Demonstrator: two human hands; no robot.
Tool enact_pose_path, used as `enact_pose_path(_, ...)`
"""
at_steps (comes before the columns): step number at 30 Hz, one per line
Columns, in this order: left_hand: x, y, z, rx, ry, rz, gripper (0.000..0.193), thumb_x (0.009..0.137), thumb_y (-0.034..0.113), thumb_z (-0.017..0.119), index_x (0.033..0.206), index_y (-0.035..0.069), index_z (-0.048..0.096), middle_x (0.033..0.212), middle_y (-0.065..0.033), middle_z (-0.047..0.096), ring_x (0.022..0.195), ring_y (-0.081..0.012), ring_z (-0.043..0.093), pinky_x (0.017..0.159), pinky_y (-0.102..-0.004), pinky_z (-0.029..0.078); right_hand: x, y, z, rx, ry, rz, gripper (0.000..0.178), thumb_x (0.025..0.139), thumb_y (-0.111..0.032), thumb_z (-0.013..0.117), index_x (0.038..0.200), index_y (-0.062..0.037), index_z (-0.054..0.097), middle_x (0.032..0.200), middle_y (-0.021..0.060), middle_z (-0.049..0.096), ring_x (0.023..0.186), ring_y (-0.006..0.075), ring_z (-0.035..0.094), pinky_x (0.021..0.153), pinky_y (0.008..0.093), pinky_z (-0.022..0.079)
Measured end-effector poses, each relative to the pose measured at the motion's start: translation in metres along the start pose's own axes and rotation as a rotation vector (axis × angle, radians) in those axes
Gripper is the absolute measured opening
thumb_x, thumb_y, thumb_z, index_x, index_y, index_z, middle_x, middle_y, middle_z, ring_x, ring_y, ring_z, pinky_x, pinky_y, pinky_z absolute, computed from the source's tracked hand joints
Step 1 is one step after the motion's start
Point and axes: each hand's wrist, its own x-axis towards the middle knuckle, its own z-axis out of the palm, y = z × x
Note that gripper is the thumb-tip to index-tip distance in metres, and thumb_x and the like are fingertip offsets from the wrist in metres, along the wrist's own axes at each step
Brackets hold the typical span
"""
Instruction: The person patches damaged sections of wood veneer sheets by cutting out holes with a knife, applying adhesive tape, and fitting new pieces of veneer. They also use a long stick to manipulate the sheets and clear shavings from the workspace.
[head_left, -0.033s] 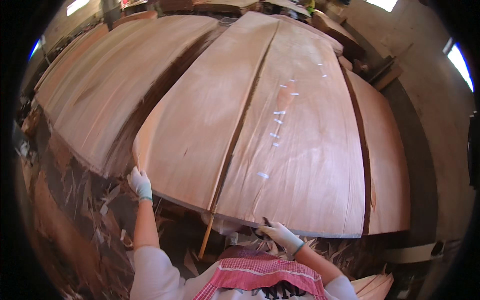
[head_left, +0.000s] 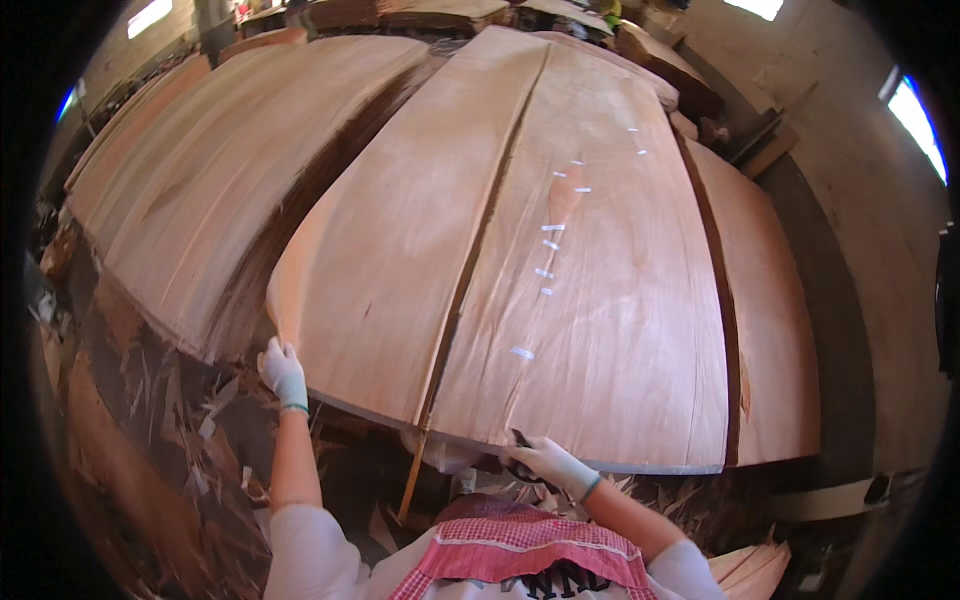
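Observation:
My left hand [head_left: 284,374], in a white glove, grips the near left corner of a wide, thin wood veneer sheet [head_left: 400,240], whose left edge curls up slightly. My right hand [head_left: 556,466], also gloved, is closed around a small dark tool [head_left: 520,438]; its kind is not clear. That hand rests at the near edge of a second veneer sheet [head_left: 630,330], which carries a line of short white tape strips [head_left: 544,273] along a crack. Between the two sheets runs a dark gap, with a thin wooden stick [head_left: 412,480] jutting out at its near end.
A tall stack of veneer [head_left: 220,180] stands on the left. Another veneer sheet [head_left: 770,320] lies at the right. Torn veneer scraps [head_left: 190,440] litter the floor at the lower left. Further wood stacks [head_left: 440,12] stand at the back.
My left hand has shifted slightly, and the sheet's left edge curls a little more. My right hand has moved slightly left and up with the dark tool.

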Motion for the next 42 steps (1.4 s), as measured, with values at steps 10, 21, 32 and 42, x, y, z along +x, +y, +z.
enact_pose_path(10,-0.159,0.206,-0.120,-0.612,-0.183,0.725,0.036,0.079,0.013,0.067,0.113,0.001,0.059,0.105,-0.0188,0.063,0.104,-0.0387,0.057,0.096,-0.0485,0.042,0.125,-0.124,0.013,0.091,0.377,-0.475,0.031,0.088,-0.033,0.064,0.095,-0.0023,0.064,0.077,0.0038,0.066,0.054,0.0091,0.050,0.050,0.0258,0.041)
enact_pose_path(21,-0.162,0.114,-0.046,-0.063,-0.214,0.573,0.060,0.080,0.029,0.068,0.133,0.007,0.050,0.142,-0.0153,0.045,0.135,-0.0339,0.037,0.113,-0.0516,0.027,0.140,-0.043,-0.034,0.334,0.310,-0.165,0.042,0.093,-0.047,0.057,0.106,-0.0079,0.059,0.075,0.0036,0.059,0.052,0.0132,0.051,0.046,0.0258,0.040)
enact_pose_path(32,-0.179,0.092,0.007,0.121,-0.292,0.520,0.055,0.088,0.035,0.060,0.137,0.014,0.048,0.148,-0.0117,0.039,0.139,-0.0321,0.031,0.114,-0.0533,0.022,0.178,-0.089,-0.012,0.433,0.366,-0.225,0.045,0.086,-0.050,0.067,0.095,-0.0062,0.059,0.078,0.0070,0.063,0.046,0.0109,0.046,0.040,0.0248,0.033)
enact_pose_path(42,-0.184,0.103,-0.052,-0.106,-0.133,0.547,0.049,0.085,0.022,0.065,0.128,0.003,0.053,0.139,-0.0171,0.047,0.134,-0.0351,0.038,0.112,-0.0536,0.025,0.137,-0.141,0.005,-0.389,0.456,-0.562,0.035,0.088,-0.028,0.059,0.110,-0.0012,0.063,0.088,0.0232,0.065,0.086,0.0335,0.066,0.077,0.0397,0.050)
